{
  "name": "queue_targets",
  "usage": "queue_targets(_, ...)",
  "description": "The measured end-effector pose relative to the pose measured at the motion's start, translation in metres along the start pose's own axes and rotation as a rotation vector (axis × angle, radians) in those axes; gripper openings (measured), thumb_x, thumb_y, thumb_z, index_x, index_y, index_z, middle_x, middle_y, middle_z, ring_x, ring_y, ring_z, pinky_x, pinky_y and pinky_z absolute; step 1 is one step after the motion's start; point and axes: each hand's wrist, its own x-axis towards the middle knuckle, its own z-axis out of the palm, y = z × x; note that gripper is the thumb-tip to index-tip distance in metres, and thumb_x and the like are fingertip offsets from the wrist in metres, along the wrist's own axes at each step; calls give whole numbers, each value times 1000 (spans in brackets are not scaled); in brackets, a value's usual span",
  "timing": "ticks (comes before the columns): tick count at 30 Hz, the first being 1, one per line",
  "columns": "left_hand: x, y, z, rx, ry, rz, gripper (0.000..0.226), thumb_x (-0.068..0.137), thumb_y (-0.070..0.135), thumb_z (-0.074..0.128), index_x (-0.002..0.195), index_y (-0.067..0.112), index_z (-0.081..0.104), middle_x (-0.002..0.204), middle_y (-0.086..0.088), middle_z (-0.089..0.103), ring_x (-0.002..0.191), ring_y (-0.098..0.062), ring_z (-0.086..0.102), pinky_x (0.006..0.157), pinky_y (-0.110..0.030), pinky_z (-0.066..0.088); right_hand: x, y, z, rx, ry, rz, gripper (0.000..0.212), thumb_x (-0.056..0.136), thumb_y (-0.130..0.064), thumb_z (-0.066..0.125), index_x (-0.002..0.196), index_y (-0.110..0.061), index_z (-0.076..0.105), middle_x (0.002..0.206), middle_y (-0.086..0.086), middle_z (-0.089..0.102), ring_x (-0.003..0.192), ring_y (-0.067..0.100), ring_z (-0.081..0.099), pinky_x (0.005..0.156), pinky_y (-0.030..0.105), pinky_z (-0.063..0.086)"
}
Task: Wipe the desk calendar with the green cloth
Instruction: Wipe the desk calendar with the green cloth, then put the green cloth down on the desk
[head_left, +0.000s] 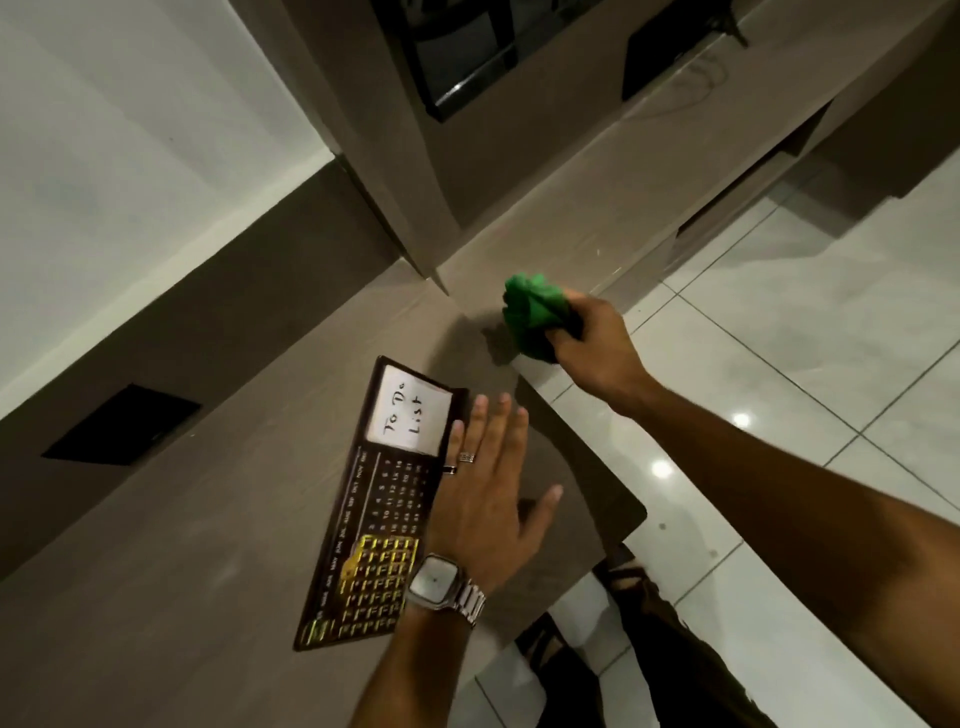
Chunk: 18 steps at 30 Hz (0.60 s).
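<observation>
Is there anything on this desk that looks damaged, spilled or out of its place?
Nothing looks damaged or spilled. The desk calendar lies flat on the desk, the left hand beside it, and the right hand holds the bunched green cloth apart from it.

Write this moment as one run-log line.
right hand: grip shut on green cloth, off calendar | left hand: open, flat beside desk calendar | wipe: not yet begun

Right hand (597, 343) grips green cloth (535, 317) — left hand (483, 499) spread, perhaps touching the calendar (379, 499).
</observation>
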Motion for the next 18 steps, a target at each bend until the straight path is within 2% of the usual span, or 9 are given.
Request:
queue_targets(2,8,-2,26,15,-116,21,86,91,69,26,153,15,0,162,-7,-7,149,-24,-13,121,-48,4,24,12,5,-128,-34,-52,50,91,6,51,137,-13,51,135,9,56,123,19,53,103,40,47)
queue_targets(4,11,-5,50,9,-177,22,91,88,74,24,153,15,-4,162,-6,-12,148,-24,-16,121,-48,1,46,28,12,-418,-47,-173,53,92,2,51,140,-19,48,142,11,50,130,26,45,108,42,41)
queue_targets(7,8,-7,70,13,-166,18,93,87,76,25,153,14,2,163,-7,-5,149,-26,-9,120,-48,1,73,48,26,-825,-125,-347,57,93,-5,54,144,-28,43,155,6,35,145,30,20,116,50,25)
queue_targets(10,7,-9,83,2,-109,16,94,86,75,30,153,14,6,164,-7,0,150,-27,-1,119,-48,4,88,73,36,-1130,-273,-463,67,92,-7,53,149,-33,30,161,3,20,148,31,2,119,53,7)
queue_targets(13,8,-12,88,-10,-101,29,95,85,74,33,153,13,7,164,-7,1,150,-28,1,119,-47,4,91,94,37,-1184,-300,-489,74,90,-7,49,153,-32,20,163,3,11,148,30,-6,119,50,-3)
queue_targets(18,8,-12,90,-6,-121,28,94,86,74,31,153,13,7,164,-7,0,150,-28,0,118,-47,4,90,98,37,-1175,-373,-479,76,88,-11,48,154,-29,14,164,5,6,148,31,-9,119,55,-2)
